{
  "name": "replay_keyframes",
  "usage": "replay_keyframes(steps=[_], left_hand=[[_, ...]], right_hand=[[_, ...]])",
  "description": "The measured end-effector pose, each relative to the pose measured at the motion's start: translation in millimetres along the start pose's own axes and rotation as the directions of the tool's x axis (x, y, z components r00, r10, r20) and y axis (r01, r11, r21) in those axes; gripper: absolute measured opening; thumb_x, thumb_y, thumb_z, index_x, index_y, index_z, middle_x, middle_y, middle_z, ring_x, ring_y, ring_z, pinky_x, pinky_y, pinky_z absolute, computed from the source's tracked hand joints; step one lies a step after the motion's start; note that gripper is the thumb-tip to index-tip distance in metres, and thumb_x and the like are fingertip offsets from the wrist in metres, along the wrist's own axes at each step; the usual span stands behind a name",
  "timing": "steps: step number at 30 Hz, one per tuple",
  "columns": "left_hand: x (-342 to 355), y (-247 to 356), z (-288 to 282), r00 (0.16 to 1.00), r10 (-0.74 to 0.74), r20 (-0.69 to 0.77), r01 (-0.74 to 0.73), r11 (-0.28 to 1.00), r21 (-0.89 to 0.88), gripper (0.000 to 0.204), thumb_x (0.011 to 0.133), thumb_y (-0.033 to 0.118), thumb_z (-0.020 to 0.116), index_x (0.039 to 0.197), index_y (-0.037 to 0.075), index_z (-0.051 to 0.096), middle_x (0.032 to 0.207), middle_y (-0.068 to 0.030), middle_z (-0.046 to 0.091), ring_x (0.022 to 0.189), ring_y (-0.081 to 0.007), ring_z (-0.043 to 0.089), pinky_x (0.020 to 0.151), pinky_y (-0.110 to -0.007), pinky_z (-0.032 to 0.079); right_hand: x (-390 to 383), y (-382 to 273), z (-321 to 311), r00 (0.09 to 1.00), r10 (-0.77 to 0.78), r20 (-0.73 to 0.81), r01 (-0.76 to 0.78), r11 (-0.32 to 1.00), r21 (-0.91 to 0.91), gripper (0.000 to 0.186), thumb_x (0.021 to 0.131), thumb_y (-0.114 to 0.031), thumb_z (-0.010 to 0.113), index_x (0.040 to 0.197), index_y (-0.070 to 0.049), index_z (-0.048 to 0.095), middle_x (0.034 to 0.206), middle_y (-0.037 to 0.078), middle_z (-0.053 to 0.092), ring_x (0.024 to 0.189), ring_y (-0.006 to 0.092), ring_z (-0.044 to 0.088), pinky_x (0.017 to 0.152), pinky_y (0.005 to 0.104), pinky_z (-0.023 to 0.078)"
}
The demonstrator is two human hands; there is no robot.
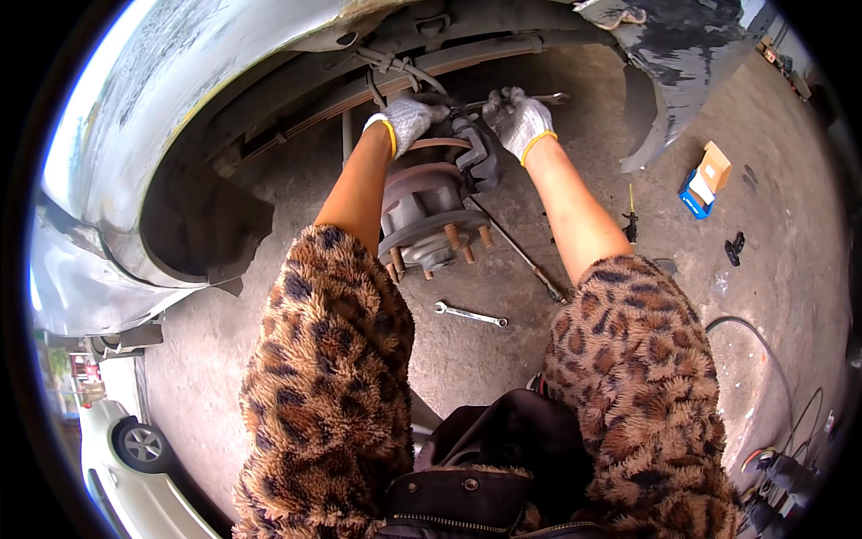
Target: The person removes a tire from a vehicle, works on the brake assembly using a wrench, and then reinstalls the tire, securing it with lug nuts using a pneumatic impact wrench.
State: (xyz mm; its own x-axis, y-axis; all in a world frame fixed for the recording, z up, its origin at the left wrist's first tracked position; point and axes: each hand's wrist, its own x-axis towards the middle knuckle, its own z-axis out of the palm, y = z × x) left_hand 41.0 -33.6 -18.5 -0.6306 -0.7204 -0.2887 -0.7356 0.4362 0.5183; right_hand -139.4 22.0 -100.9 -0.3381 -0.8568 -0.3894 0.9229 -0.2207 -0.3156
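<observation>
From here I see the dark brake caliper (479, 163) at the rusty disc's (415, 176) right edge, below and between my hands, the slim wrench (549, 97) running crosswise above it. My right hand (518, 121) is closed around that wrench; my left hand (409, 120) is curled nearby, its grip hidden.

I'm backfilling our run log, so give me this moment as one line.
left hand: by brake caliper | right hand: gripping wrench | second wrench: on floor | blue box: open
</observation>
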Motion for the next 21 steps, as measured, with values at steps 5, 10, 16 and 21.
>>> replay_keyframes(steps=[5,10,16,21], left_hand=[[-1,-4,2,0.997,0.068,-0.022,-0.069,0.997,-0.025,0.038,0.089,0.031,0.055,0.111,0.001,0.062,0.108,-0.0142,0.064,0.101,-0.023,0.059,0.087,-0.029,0.042],[3,-14,-2,0.906,0.422,0.03,-0.391,0.808,0.44,0.029,0.089,0.022,0.051,0.111,0.008,0.063,0.103,-0.0167,0.064,0.096,-0.0296,0.06,0.084,-0.034,0.047],[21,-22,2,0.988,-0.153,0.022,0.152,0.936,-0.317,0.027,0.094,0.019,0.043,0.113,0.008,0.059,0.116,-0.0127,0.059,0.107,-0.02,0.054,0.092,-0.029,0.041],[18,-29,2,0.999,0.032,-0.039,-0.024,0.978,0.205,0.032,0.09,0.01,0.045,0.12,0.003,0.054,0.117,-0.0148,0.059,0.106,-0.0251,0.054,0.092,-0.03,0.042]], right_hand=[[6,8,-8,0.998,0.027,-0.059,-0.024,0.998,0.053,0.01,0.093,-0.016,0.047,0.088,-0.007,0.05,0.075,0.009,0.055,0.058,0.0181,0.054,0.05,0.0326,0.047],[-25,16,44,0.893,-0.434,0.116,0.444,0.815,-0.373,0.014,0.088,-0.016,0.053,0.083,-0.004,0.052,0.062,0.011,0.057,0.052,0.0236,0.056,0.046,0.0358,0.045],[-70,71,87,0.579,-0.264,0.772,0.646,-0.43,-0.631,0.02,0.083,-0.021,0.054,0.084,-0.001,0.059,0.08,0.023,0.062,0.08,0.042,0.059,0.072,0.0466,0.047],[-61,63,85,0.514,-0.323,0.795,0.722,-0.338,-0.604,0.019,0.083,-0.019,0.054,0.087,-0.001,0.056,0.082,0.026,0.06,0.08,0.043,0.058,0.071,0.048,0.046]])
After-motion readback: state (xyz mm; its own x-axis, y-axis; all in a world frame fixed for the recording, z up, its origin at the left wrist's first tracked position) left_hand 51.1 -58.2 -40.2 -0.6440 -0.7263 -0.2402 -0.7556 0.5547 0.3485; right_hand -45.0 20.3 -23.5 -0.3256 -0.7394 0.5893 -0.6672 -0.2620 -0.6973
